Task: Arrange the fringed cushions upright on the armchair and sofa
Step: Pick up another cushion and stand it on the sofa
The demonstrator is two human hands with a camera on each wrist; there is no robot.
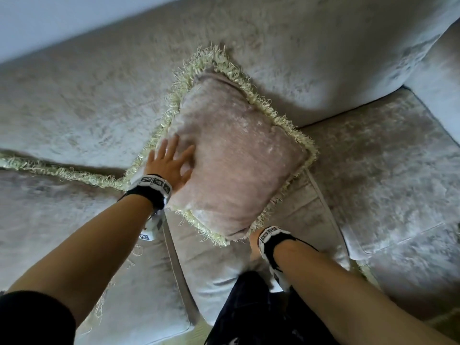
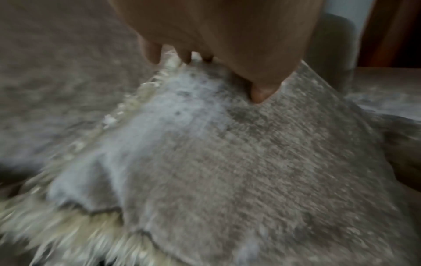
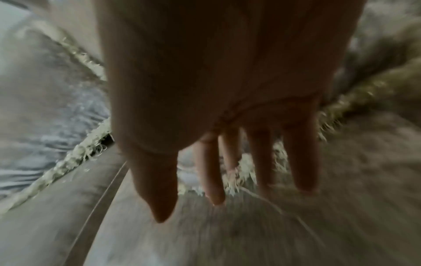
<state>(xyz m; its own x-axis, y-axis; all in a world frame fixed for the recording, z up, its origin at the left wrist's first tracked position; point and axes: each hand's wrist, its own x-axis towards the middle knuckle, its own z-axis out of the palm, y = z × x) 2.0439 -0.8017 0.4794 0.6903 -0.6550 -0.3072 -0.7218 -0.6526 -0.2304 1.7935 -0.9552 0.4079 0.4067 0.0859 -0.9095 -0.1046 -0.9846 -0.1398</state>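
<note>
A pale pink velvet cushion (image 1: 236, 155) with a cream fringe leans tilted against the sofa backrest (image 1: 273, 46), one corner pointing up. My left hand (image 1: 171, 163) lies flat on its left face with the fingers spread. In the left wrist view the left hand (image 2: 218, 54) presses into the cushion (image 2: 227, 162) near its fringed edge. My right hand (image 1: 254, 242) sits at the cushion's lowest corner, mostly hidden beneath it. The right wrist view shows the right hand (image 3: 227, 126) with straight fingers reaching towards the fringe (image 3: 247, 163). A second fringed cushion (image 1: 37, 207) lies at the left.
The seat cushions (image 1: 385, 170) are the same grey-beige velvet, with piped seams between them. The sofa arm (image 1: 443, 58) rises at the far right. My dark-clothed leg (image 1: 249, 307) is against the seat front. More cream fringe (image 1: 363, 270) shows beside my right forearm.
</note>
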